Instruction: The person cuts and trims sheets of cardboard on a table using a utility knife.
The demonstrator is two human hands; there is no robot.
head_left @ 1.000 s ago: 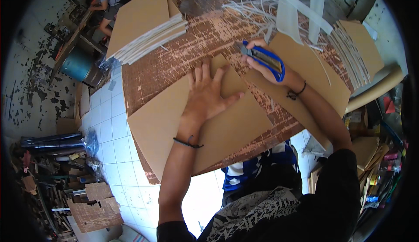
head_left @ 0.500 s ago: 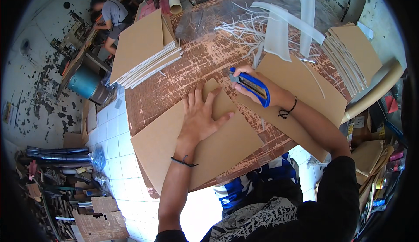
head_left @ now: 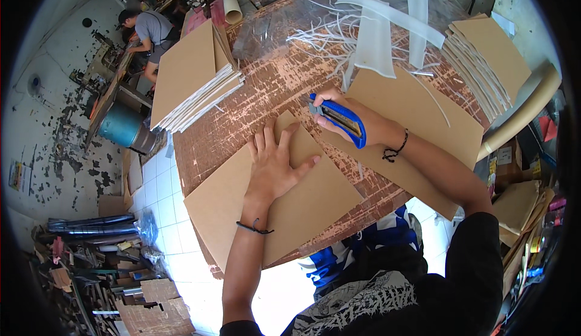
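Note:
My left hand (head_left: 272,169) lies flat with spread fingers on a brown board (head_left: 318,200), which sits at the near edge of the worn table (head_left: 272,85). My right hand (head_left: 372,124) is wrapped round a blue utility knife (head_left: 358,133), its head pointing up and left. That hand hovers right of the board's upper corner, over the left part of a second brown board (head_left: 417,100). Whether the blade is out is too small to tell.
Brown boards with pale edges form a stack (head_left: 184,72) at the far left and another stack (head_left: 493,63) at the far right. White strips (head_left: 375,48) and thin white offcuts (head_left: 321,39) lie at the back. A thick beige tube (head_left: 523,115) leans right. A person (head_left: 151,30) works beyond.
The view has shifted slightly, so the table's contents sit a little differently in the picture. My left hand stays pressed on the board, and my right hand still holds the knife in much the same place.

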